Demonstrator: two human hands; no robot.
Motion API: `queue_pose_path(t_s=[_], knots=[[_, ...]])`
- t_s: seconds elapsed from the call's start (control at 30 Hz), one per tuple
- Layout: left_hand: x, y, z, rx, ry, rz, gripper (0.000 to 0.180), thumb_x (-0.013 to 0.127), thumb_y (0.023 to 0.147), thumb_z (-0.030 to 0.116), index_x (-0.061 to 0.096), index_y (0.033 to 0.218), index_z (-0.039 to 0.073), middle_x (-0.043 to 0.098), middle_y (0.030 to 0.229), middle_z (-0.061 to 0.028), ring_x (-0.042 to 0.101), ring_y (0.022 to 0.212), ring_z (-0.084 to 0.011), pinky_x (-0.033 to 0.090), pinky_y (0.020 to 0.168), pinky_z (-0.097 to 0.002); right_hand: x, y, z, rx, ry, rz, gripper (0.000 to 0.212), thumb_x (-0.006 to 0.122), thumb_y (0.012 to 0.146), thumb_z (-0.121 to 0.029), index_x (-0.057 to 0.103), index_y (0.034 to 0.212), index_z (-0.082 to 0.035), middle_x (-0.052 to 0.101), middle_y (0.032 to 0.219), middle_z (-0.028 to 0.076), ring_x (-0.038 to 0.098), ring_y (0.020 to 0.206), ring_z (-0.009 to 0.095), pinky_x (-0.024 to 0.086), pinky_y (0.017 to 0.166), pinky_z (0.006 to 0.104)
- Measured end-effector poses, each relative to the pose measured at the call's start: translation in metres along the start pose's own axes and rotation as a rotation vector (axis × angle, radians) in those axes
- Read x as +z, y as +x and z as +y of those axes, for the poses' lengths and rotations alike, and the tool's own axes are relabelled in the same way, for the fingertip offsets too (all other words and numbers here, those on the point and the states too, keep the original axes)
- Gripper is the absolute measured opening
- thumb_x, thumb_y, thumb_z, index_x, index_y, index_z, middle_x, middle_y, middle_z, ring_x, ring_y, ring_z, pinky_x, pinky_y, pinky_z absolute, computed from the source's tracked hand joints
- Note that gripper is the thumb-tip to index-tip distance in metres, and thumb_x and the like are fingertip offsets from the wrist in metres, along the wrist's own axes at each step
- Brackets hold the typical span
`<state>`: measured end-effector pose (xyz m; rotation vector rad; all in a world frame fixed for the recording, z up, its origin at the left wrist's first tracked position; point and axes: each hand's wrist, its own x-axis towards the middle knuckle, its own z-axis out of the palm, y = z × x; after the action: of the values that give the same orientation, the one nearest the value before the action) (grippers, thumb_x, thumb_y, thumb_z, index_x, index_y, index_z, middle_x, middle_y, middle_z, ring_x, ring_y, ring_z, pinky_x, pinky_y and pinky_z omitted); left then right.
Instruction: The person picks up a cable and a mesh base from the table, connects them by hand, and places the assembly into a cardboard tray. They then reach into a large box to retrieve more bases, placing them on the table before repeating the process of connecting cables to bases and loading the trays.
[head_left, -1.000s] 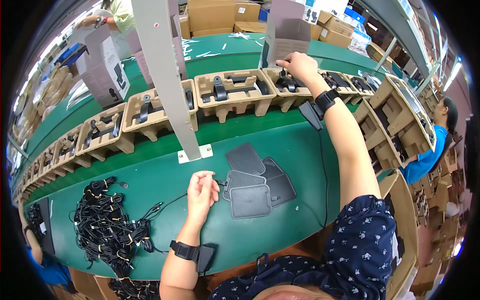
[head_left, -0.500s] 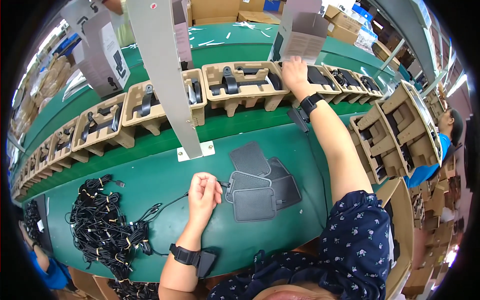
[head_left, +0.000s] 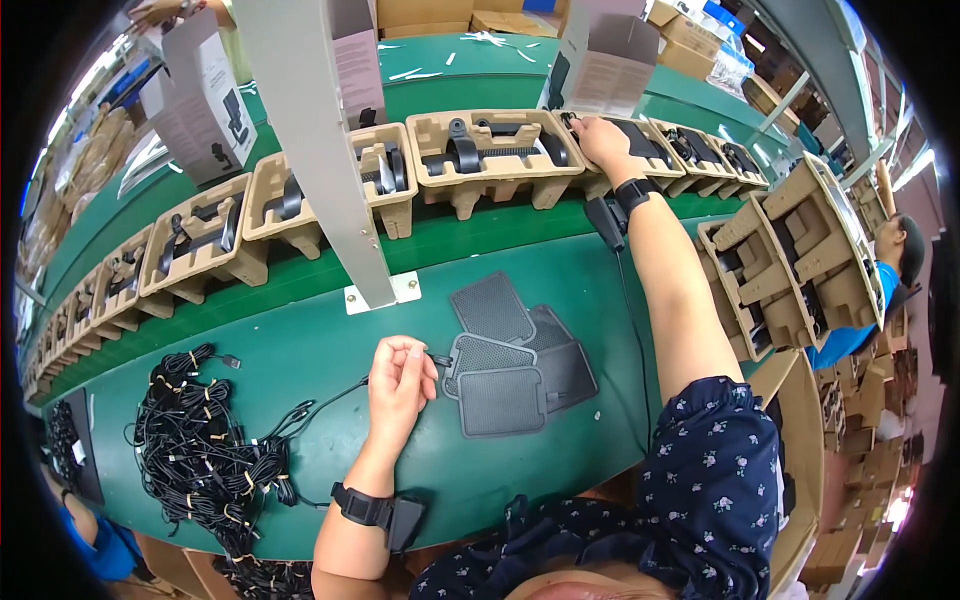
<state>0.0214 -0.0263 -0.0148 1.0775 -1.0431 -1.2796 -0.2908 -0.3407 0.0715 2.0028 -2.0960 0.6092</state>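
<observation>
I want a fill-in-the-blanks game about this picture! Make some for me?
1. The right hand, at a brown moulded tray, is ____ (higher or lower) in the picture than the left hand.
2. The tangled pile of black cables lies to the ____ of the left hand.
3. The flat, rectangular dark-grey pads lie on a smooth, ____-coloured tabletop.

Missing words: higher; left; green.

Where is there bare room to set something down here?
Bare green tabletop shows between the heap of bundled black cables and the grey metal post, and below the grey rectangular textured pads, right of the left forearm. It's crowded at the heap, the overlapping pads and the brown moulded trays, where the right hand reaches.
</observation>
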Motion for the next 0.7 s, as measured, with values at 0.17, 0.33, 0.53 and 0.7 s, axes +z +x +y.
queue_pose_path(t_s=[0.17,0.33,0.53,0.7], knots=[[0.005,0.001,-0.002,0.01,-0.01,-0.023,0.009,0.045,0.093,0.015,0.045,0.094,0.006,0.055,0.068,-0.0022,0.045,0.046,-0.0045,0.03,0.037,-0.0168,0.001,-0.011,0.006,-0.078,0.037,0.17,0.029,0.05,0.085,-0.035,0.056,0.1,-0.012,0.06,0.099,0.015,0.057,0.092,0.036,0.046,0.077,0.0439],[0.004,0.001,-0.001,0.014,0.004,0.008,0.009,0.045,0.093,0.014,0.045,0.095,0.006,0.055,0.068,-0.0023,0.045,0.047,-0.0048,0.031,0.038,-0.017,0.0,-0.004,0.006,-0.265,-0.075,0.21,0.03,0.046,0.087,-0.035,0.055,0.105,-0.012,0.055,0.102,0.015,0.051,0.098,0.035,0.044,0.079,0.0422],[0.015,0.003,-0.01,0.029,-0.033,-0.043,0.011,0.046,0.092,0.018,0.048,0.097,0.008,0.055,0.068,-0.0027,0.046,0.049,-0.0055,0.036,0.042,-0.0192,0.001,0.001,0.055,-0.224,0.014,0.131,0.036,0.044,0.087,-0.04,0.057,0.107,-0.013,0.057,0.108,0.015,0.052,0.102,0.033,0.042,0.085,0.0427],[0.013,0.0,-0.01,0.037,-0.031,-0.04,0.01,0.047,0.091,0.015,0.046,0.094,0.006,0.054,0.067,-0.0028,0.047,0.049,-0.006,0.038,0.044,-0.0204,-0.001,-0.007,0.044,-0.414,0.147,0.183,0.029,0.046,0.087,-0.022,0.051,0.114,-0.011,0.049,0.107,0.018,0.049,0.097,0.039,0.042,0.08,0.0428]])
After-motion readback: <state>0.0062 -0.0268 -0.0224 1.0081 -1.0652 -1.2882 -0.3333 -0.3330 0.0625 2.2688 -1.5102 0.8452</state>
